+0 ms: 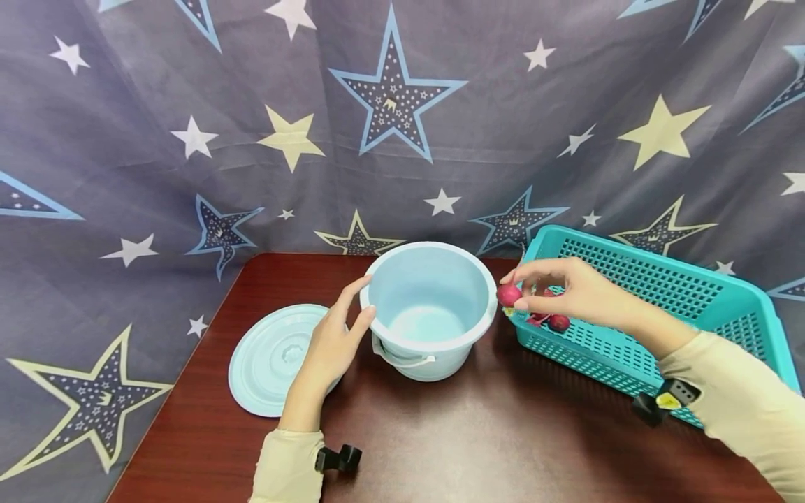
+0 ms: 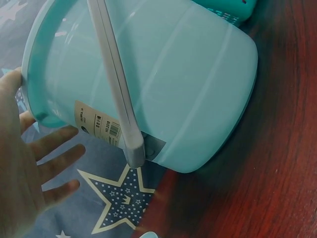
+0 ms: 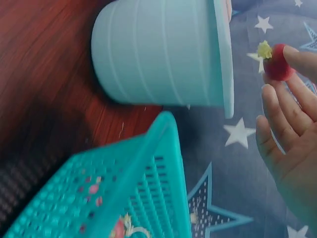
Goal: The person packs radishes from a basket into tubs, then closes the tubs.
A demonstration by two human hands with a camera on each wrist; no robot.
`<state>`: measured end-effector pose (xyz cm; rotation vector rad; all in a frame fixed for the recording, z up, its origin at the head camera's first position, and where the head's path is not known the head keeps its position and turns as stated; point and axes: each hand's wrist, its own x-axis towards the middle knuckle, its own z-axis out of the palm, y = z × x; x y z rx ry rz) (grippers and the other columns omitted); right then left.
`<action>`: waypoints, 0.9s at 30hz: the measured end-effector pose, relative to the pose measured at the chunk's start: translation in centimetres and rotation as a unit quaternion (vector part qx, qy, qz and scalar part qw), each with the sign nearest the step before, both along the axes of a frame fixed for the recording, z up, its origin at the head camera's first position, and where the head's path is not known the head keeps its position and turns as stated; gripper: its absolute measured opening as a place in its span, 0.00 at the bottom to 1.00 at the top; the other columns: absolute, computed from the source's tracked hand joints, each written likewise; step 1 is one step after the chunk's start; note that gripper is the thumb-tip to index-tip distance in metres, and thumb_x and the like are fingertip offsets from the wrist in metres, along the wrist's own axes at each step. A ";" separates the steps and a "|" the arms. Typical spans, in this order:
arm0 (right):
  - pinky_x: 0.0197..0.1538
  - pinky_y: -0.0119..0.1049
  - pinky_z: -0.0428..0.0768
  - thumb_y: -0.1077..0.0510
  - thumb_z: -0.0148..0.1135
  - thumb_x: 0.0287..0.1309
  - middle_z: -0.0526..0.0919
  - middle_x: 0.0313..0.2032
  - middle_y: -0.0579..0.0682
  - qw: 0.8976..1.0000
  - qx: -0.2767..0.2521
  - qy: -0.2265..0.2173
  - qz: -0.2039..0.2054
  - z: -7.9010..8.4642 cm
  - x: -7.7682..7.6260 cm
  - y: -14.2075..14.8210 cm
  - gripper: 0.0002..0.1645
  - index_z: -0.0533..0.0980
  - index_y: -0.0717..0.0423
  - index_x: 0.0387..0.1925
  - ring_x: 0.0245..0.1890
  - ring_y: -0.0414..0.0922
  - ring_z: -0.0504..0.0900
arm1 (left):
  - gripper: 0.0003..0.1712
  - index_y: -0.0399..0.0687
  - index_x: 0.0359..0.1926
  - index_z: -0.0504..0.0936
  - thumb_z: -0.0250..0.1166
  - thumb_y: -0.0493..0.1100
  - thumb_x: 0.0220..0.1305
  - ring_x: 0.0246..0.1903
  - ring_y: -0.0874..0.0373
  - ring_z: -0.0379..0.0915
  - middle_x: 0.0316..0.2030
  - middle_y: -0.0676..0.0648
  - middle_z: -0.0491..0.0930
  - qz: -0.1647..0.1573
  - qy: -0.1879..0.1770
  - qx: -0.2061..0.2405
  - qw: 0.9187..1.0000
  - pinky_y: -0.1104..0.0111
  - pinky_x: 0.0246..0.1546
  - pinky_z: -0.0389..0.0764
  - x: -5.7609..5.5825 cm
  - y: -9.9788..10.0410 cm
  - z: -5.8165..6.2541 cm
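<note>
A red radish (image 1: 509, 295) with a pale yellow-green top (image 3: 265, 49) is pinched between the thumb and fingers of my right hand (image 1: 581, 288). That hand is over the near left corner of the teal basket (image 1: 585, 353), just right of the bucket's rim. The light blue bucket (image 1: 430, 362) stands upright in the middle, and no contents show inside it. My left hand (image 1: 332, 344) rests against the bucket's left rim. In the left wrist view, its fingers (image 2: 62, 163) are spread and fairly straight beside the bucket wall.
More red radishes (image 1: 558, 323) lie in the left end of the basket. A round light blue lid (image 1: 267, 363) lies flat on the dark red table (image 1: 478, 447), left of the bucket. Hanging down its front is the bucket's handle (image 1: 405, 362). A star-patterned curtain (image 1: 251, 91) closes off the back.
</note>
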<state>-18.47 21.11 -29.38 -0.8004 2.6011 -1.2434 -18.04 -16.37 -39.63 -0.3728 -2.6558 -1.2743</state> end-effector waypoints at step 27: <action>0.38 0.35 0.79 0.54 0.75 0.55 0.84 0.43 0.40 0.996 -0.016 0.069 0.054 -3.3 -0.3 -6.3 0.18 0.83 0.49 0.48 0.41 0.39 0.78 | 0.29 0.76 0.73 0.58 0.51 0.60 0.75 0.68 0.44 0.61 0.73 0.50 0.60 -0.014 -0.018 0.025 0.999 0.40 0.60 0.65 0.3 0.1 0.0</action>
